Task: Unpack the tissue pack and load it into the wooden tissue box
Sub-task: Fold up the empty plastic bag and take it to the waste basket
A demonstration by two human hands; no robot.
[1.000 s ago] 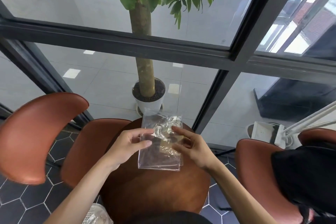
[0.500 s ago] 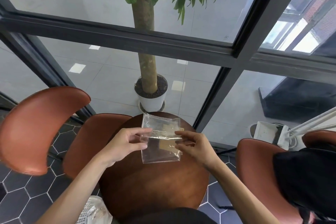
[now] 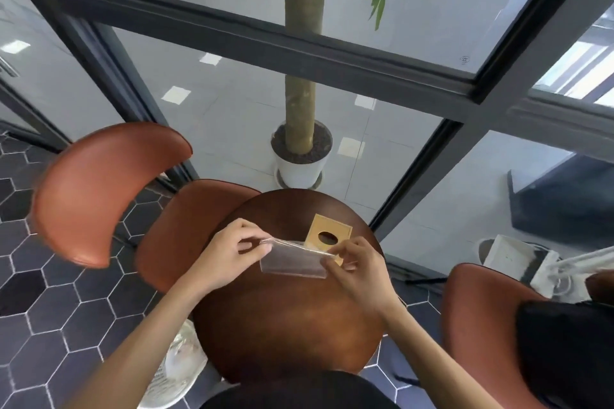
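Fingers of my left hand [image 3: 229, 250] pinch the left end of the clear plastic wrapper [image 3: 292, 259], held just above the round counter [image 3: 285, 325]. My right hand [image 3: 355, 270] grips its right end. Behind the wrapper, the wooden tissue box [image 3: 329, 234] sits on the counter, hole facing up.

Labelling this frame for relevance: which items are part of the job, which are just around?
In the job:
clear plastic bag, held by left hand and right hand
wooden lid
round table

Just around:
potted tree
chairs
white basket
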